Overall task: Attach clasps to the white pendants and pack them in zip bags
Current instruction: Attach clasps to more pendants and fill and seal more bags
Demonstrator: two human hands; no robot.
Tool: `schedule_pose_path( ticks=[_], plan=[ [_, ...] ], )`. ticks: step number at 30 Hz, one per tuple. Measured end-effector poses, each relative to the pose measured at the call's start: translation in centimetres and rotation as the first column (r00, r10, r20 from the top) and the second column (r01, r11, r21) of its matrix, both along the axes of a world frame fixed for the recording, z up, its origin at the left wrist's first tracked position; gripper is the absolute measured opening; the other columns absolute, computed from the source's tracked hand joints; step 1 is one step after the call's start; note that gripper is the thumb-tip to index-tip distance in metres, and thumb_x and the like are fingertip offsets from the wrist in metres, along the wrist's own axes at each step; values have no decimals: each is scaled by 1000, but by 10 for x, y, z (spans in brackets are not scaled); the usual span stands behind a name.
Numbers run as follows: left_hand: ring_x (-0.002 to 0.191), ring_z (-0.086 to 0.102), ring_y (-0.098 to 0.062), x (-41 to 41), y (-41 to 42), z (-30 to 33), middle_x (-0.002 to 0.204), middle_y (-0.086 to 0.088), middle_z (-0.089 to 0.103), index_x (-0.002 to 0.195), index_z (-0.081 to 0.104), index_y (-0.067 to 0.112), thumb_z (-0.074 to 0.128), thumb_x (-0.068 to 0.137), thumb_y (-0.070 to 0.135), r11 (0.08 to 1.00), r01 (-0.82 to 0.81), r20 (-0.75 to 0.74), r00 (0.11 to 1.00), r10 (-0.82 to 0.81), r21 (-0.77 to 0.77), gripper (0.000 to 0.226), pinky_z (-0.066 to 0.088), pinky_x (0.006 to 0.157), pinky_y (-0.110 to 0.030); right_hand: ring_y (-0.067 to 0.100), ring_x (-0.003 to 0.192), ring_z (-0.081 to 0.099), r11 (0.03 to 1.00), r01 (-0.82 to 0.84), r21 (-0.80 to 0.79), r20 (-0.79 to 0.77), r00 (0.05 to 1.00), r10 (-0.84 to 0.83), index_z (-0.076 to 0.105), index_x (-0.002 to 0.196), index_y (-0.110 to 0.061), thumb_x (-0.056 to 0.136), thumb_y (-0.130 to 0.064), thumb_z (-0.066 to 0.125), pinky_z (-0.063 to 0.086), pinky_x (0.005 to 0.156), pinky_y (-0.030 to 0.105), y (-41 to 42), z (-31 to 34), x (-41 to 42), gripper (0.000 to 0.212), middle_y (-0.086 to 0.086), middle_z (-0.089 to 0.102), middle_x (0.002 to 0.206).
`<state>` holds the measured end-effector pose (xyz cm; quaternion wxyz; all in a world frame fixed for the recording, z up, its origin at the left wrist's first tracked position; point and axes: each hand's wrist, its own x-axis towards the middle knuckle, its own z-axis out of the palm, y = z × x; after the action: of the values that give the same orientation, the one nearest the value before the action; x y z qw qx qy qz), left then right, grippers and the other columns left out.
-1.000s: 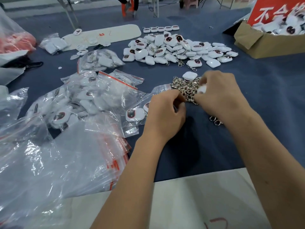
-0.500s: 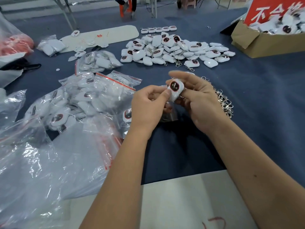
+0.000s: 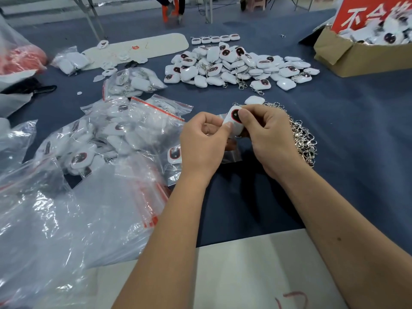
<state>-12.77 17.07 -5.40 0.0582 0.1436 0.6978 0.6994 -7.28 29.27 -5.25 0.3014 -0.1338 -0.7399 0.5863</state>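
Raised slightly, both hands (image 3: 236, 139) pinch pendant (image 3: 234, 121) beside clasps (image 3: 303, 141).

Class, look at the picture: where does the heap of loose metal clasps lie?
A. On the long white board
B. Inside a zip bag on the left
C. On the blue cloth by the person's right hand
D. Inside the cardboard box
C: the heap of clasps lies bare on the blue cloth, just beside the right hand.

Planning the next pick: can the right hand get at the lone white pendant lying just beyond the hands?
Probably yes, once freed. The right hand and left hand both pinch a pendant now. The lone pendant lies bare on the cloth just beyond, nothing covering it, beside the clasp pile.
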Motion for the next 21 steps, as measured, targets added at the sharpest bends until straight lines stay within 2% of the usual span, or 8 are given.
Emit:
schedule_pose_path(
  ticks=[5,8,12,16,21],
  plan=[
    [49,69,-18,1,-1,0,62,-3,69,82,62,13,76,90,11,999,4,2,1000,-4,-31,16,56,53,-31,8,84,70,999,-19,46,-21,1000,20,77,103,-7,103,-11,63,59,79,25,0,2,1,15,-2,77,89],
    [52,70,-17,1,-1,0,63,-1,70,83,63,13,77,91,14,998,14,-2,1000,-15,-54,16,61,57,-38,8,80,67,999,-36,-2,-16,999,36,75,101,-7,101,-12,65,58,78,28,-3,0,2,11,-1,74,86],
    [56,71,-22,2,-1,1,70,-9,71,84,64,11,78,91,19,992,33,-45,998,-39,-125,18,56,53,-33,7,72,65,999,0,32,-44,999,2,74,94,-9,93,-6,71,55,73,25,-5,1,2,5,-6,72,78],
    [67,72,-32,1,-1,1,74,-11,71,83,64,12,79,89,18,975,1,-135,990,-32,-223,18,61,64,-44,2,67,63,999,-37,15,-45,998,37,73,91,-11,91,-1,69,51,67,19,-6,1,3,11,-14,69,69],
    [54,70,-18,2,-1,2,68,-6,69,83,63,11,81,88,19,981,6,-119,992,-29,-192,20,56,53,-29,4,70,64,997,-48,-52,-59,997,45,74,94,-11,93,0,69,53,69,19,-5,2,2,12,-11,70,74]
  ],
)
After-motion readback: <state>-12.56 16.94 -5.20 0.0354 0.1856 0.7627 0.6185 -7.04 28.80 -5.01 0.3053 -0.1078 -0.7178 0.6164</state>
